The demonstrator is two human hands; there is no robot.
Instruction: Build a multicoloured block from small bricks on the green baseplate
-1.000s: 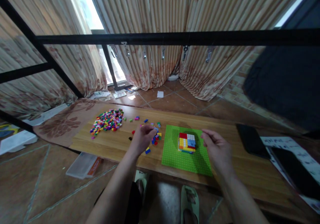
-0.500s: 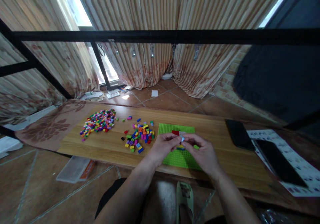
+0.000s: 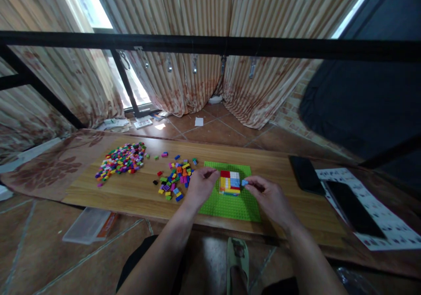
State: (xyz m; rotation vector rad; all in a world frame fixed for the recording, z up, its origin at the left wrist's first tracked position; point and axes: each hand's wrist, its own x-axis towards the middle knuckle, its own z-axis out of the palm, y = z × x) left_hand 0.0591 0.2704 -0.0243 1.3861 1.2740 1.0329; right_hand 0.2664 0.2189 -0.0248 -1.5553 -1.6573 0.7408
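Observation:
A low block of stacked toy bricks (image 3: 230, 183) in red, white, yellow and blue sits on the green baseplate (image 3: 230, 209). Just right of this block, my right hand (image 3: 268, 196) pinches a small light blue brick (image 3: 244, 182) between thumb and fingertips. On the block's other side is my left hand (image 3: 201, 187), its thumb and fingertips pressed together over the baseplate's left part. Whether anything is in that pinch is too small to see. Close beyond the left hand lies a loose group of mixed bricks (image 3: 173, 179), partly covered by the hand.
A larger heap of small coloured bricks (image 3: 121, 159) lies at the left of the wooden board (image 3: 128, 194). To the right are a black phone-like slab (image 3: 305, 175), another dark slab (image 3: 355, 209) and a printed sheet (image 3: 391, 222). A clear plastic box (image 3: 83, 227) is below the left edge.
My hands were together above the baseplate, around the light blue brick. They have moved apart to either side, uncovering the stacked block; the brick has stayed in my right hand.

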